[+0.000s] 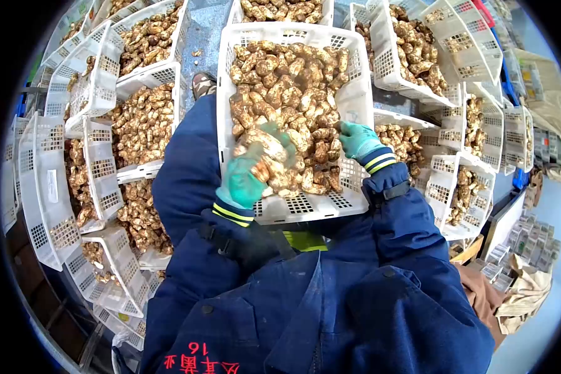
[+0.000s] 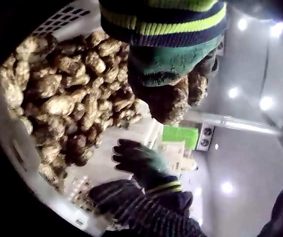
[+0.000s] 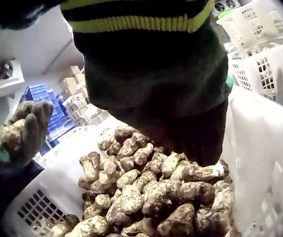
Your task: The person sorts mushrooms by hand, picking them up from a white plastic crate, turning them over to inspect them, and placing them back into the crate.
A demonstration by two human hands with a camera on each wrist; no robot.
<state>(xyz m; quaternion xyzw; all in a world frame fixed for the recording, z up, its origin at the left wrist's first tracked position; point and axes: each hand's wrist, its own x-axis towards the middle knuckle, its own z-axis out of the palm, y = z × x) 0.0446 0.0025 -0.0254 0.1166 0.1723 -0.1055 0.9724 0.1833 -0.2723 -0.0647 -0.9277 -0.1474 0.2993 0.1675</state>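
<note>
Loaded white crates (image 1: 51,187) crowded in on the left and right, and another stood just beyond the central crate (image 1: 368,68), where the knobbly, brown-and-cream mushrooms (image 1: 293,93) lay heaped. Gloved in green, the left hand (image 1: 243,177) curled round a few mushrooms over the near left; the right hand (image 1: 360,142) hung at the right wall, fingers straight. Only the right wrist view showed stacked blue boxes (image 3: 45,106); only the left wrist view, round ceiling lights (image 2: 266,103). The crate walls were stiff, latticed plastic.

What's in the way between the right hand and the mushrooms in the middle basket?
Nothing that I can see. The right hand is at the basket's right side, mushrooms right by its fingertips.
</note>
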